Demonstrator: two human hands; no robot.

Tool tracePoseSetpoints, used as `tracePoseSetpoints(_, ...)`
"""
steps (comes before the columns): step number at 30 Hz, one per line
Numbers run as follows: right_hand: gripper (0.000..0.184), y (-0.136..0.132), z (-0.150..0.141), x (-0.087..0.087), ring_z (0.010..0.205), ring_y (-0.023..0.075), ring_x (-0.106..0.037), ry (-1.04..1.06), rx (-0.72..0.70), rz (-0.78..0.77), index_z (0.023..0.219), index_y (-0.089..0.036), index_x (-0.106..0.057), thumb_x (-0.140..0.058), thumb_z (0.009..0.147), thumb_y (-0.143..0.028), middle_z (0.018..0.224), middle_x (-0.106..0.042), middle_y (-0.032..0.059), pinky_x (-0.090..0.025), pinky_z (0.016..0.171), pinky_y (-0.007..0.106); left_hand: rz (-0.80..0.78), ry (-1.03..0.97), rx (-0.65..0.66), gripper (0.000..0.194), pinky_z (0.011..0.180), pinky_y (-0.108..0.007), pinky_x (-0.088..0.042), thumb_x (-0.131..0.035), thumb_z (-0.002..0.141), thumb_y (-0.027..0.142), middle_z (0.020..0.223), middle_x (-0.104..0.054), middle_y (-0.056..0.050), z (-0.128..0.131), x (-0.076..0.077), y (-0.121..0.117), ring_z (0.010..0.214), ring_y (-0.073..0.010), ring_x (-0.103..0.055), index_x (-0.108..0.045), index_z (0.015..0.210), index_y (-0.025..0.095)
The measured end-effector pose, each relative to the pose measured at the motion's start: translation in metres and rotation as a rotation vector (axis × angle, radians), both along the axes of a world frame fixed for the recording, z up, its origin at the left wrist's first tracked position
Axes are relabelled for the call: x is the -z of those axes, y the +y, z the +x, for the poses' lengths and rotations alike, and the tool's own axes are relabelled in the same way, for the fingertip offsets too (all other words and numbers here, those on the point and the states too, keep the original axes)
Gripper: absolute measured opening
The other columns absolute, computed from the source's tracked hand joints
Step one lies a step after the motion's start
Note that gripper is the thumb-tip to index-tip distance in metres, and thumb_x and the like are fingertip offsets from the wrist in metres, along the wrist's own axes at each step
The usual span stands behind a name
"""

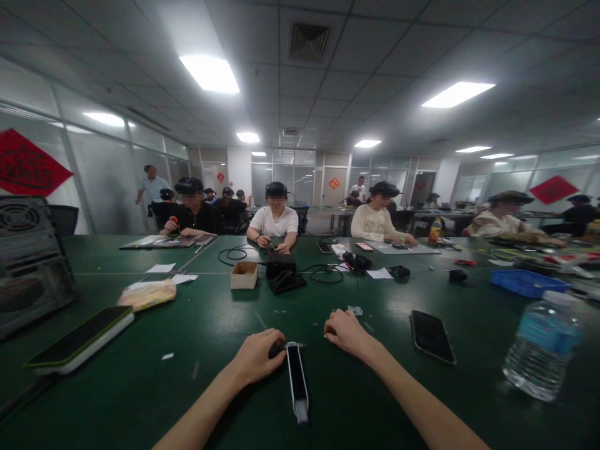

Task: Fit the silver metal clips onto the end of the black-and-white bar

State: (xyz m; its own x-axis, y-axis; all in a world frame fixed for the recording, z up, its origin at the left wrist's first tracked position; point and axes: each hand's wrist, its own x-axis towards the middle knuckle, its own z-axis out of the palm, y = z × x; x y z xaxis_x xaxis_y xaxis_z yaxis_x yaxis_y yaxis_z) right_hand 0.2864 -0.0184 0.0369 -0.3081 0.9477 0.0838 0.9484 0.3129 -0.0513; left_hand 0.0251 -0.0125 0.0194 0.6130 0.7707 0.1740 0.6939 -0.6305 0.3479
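My left hand [259, 356] rests on the green table [197, 337], fingers curled round the dark front end of a black-and-white screwdriver-like tool [297, 381] that lies pointing away from me. My right hand [344, 331] sits just to the right of the tool's tip, fingers curled down on the tabletop; whether they pinch anything is hidden. A small pale part [355, 310] lies just beyond my right hand.
A black phone [432, 335] and a water bottle [541, 347] are at the right. At the left lie a tablet in a green-white case [79, 340] and a computer case [30, 262]. A cardboard box [244, 275] and black device [282, 273] stand ahead. Several people sit opposite.
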Motion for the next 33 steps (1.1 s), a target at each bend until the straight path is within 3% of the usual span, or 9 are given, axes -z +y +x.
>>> tracePoseSetpoints(10, 0.024, 0.001, -0.019, 0.012, 0.094, 0.0247, -0.054, -0.145, 0.015, 0.161, 0.088, -0.009, -0.068, -0.046, 0.083, -0.017, 0.095, -0.063, 0.0152, -0.035, 0.083, 0.035, 0.012, -0.001, 0.001, 0.022, 0.074, -0.026, -0.044, -0.047, 0.085, 0.036, 0.095, -0.063, -0.002, 0.0, -0.003, -0.002, 0.082, -0.0158, -0.058, -0.058, 0.098, 0.021)
tracePoseSetpoints(19, 0.023, 0.006, -0.017, 0.021, 0.092, 0.0246, -0.053, -0.156, 0.014, 0.194, 0.088, -0.009, -0.067, -0.046, 0.083, -0.018, 0.094, -0.063, 0.0147, -0.034, 0.082, 0.036, 0.04, -0.002, 0.01, 0.023, 0.07, -0.025, -0.043, -0.048, 0.085, 0.035, 0.095, -0.063, -0.002, 0.0, -0.002, -0.001, 0.08, -0.0157, -0.059, -0.058, 0.1, 0.02)
tracePoseSetpoints(28, 0.02, 0.002, -0.013, 0.021, 0.093, 0.0237, -0.054, -0.103, -0.011, 0.163, 0.083, -0.012, -0.066, -0.047, 0.086, -0.018, 0.094, -0.063, 0.0132, -0.035, 0.081, 0.034, 0.059, 0.022, -0.008, 0.021, 0.074, -0.026, -0.045, -0.051, 0.085, 0.033, 0.095, -0.063, -0.002, 0.001, -0.007, -0.006, 0.081, -0.0157, -0.059, -0.058, 0.1, 0.02)
tracePoseSetpoints(33, 0.018, 0.004, -0.008, 0.017, 0.09, 0.0223, -0.057, 0.035, 0.084, 0.027, 0.084, -0.013, -0.066, -0.049, 0.085, -0.02, 0.093, -0.064, 0.0105, -0.036, 0.079, 0.032, 0.069, 0.014, 0.004, 0.021, 0.072, -0.025, -0.045, -0.051, 0.085, 0.034, 0.095, -0.063, 0.0, 0.001, -0.005, -0.006, 0.08, -0.0145, -0.059, -0.057, 0.1, 0.021)
